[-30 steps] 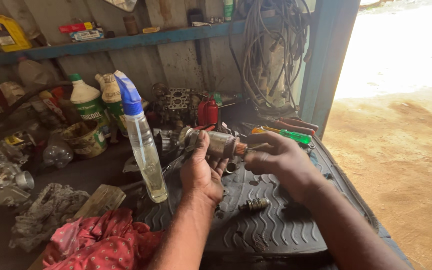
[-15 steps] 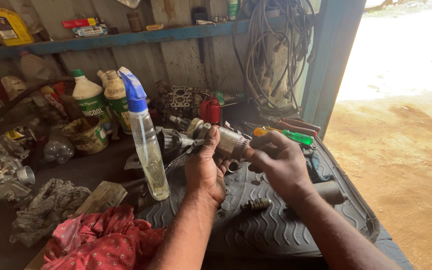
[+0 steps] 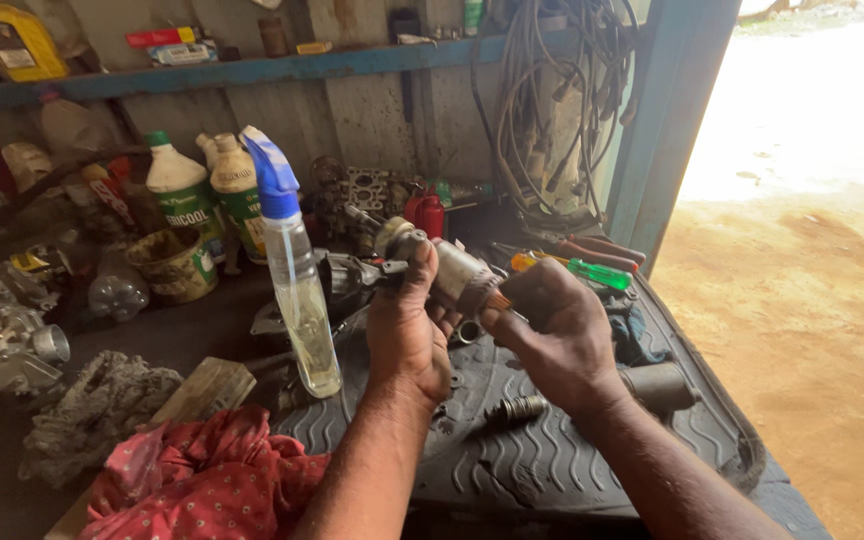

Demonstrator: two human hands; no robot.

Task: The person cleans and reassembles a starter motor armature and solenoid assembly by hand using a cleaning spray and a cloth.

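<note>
A clear spray bottle point(image 3: 295, 270) stands on the counter point(image 3: 202, 335). Right of it, left hand point(image 3: 407, 335) fingers clench a metal cylindrical part point(image 3: 452, 270) held above the rubber mat point(image 3: 552, 450); right hand point(image 3: 557, 335) fingers pinch its orange-tipped end.

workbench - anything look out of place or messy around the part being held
Nothing looks spilled or broken. The left hand and right hand hold a metal cylindrical part above a ribbed rubber mat. Oddities are minor: a small threaded part lies loose on the mat, and a red cloth is crumpled at the bench edge.
</note>
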